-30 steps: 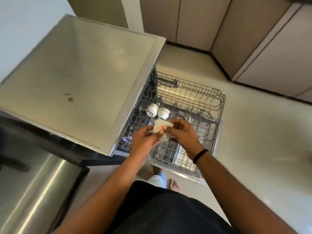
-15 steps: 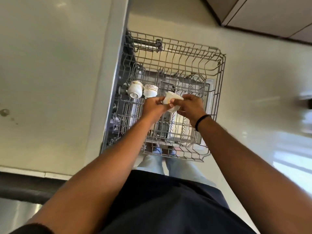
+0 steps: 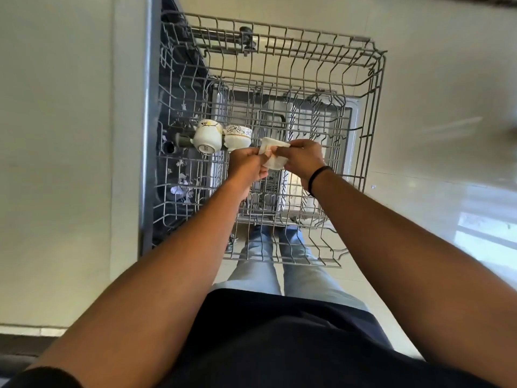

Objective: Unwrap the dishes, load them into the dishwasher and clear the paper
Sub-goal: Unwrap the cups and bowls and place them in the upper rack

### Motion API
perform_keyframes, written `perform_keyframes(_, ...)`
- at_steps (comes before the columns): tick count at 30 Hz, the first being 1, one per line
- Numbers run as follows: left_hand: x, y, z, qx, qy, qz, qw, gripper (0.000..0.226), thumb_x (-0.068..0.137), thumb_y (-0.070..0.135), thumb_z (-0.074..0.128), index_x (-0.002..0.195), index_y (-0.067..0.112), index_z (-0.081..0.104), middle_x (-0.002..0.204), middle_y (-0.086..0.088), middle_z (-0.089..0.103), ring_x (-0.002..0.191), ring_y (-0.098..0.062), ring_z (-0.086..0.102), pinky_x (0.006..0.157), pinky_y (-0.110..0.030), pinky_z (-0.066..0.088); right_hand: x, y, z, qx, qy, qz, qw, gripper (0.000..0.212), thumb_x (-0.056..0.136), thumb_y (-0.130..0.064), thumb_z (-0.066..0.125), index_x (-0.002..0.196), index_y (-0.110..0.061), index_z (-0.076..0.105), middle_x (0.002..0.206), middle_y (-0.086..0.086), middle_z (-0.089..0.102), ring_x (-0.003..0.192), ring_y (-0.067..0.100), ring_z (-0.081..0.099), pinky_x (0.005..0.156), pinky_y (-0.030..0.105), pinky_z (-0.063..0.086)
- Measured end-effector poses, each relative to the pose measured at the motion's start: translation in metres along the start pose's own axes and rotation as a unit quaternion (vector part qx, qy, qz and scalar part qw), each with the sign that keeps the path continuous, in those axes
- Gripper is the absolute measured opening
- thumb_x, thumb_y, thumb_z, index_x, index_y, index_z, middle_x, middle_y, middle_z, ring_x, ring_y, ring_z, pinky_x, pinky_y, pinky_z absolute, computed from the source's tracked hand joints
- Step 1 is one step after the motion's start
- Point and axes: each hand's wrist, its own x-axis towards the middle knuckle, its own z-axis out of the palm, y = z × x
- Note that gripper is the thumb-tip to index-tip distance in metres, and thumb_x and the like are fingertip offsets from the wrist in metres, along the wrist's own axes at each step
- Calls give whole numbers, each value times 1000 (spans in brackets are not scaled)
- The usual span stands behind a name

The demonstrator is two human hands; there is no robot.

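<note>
Spanning the left side, a pale worktop (image 3: 61,163) borders the pulled-out wire rack (image 3: 375,88). Two cups (image 3: 208,135) lie in the rack near its left edge, touching each other, with paper scraps (image 3: 181,189) below them. Above the rack, the left hand (image 3: 247,165) and right hand (image 3: 300,158) both pinch a small paper-wrapped dish (image 3: 275,158), fingers curled round it.

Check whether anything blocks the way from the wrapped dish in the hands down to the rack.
Nothing visible does. Both hands hold the wrapped dish over bare rack wires; the two cups sit to its left, off the path. Only the paper itself remains around it.
</note>
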Motion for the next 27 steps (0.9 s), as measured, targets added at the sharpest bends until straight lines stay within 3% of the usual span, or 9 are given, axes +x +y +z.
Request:
perform_keyframes(3,12,-1,2,1,33,3,999,17,91,19,73,104,9,70,102,-9,75,75,-12,69,69,-26,60,18,5,6,4,10,1,1000,46,68,-18,92,101,-11,62,105,12,70,102,33,70,90,53,58)
perform_keyframes(5,17,-3,4,2,50,0,999,13,91,21,73,100,12,69,97,-7,75,77,-14,70,72,-29,61,25,6,11,-34,19,-11,999,36,71,-25,91,92,-19,62,101,4,71,101,29,70,91,50,58)
perform_keyframes(7,22,-3,4,4,61,-2,998,7,92,21,72,93,16,68,95,-6,75,81,-17,71,77,-33,61,29,4,14,-60,24,-11,998,35,75,-28,89,100,-17,68,101,1,72,100,23,69,93,45,58)
perform_keyframes(10,30,-4,4,4,63,-4,998,7,93,20,71,94,15,67,98,-8,74,87,-21,73,79,-36,62,36,2,18,-83,26,-7,996,52,76,-30,87,120,-10,68,110,4,72,102,22,68,94,41,57)
perform_keyframes(14,38,-7,5,5,69,-17,997,22,95,14,68,115,5,67,102,-11,74,84,-20,74,74,-33,62,46,1,20,-90,42,-3,995,49,77,-30,87,116,-11,65,112,7,71,95,22,67,85,36,59)
perform_keyframes(21,43,-13,15,-13,126,-4,992,27,93,10,69,119,2,68,97,-14,75,67,-16,71,64,-29,59,53,4,23,-115,57,-7,992,43,82,-35,82,114,-12,65,111,5,71,98,24,68,87,35,57)
perform_keyframes(27,42,-12,21,33,182,47,982,28,93,12,69,121,6,68,105,-11,75,81,-21,75,74,-39,64,51,4,27,-103,50,4,993,42,80,-40,79,111,-17,63,110,8,71,97,28,70,88,45,59)
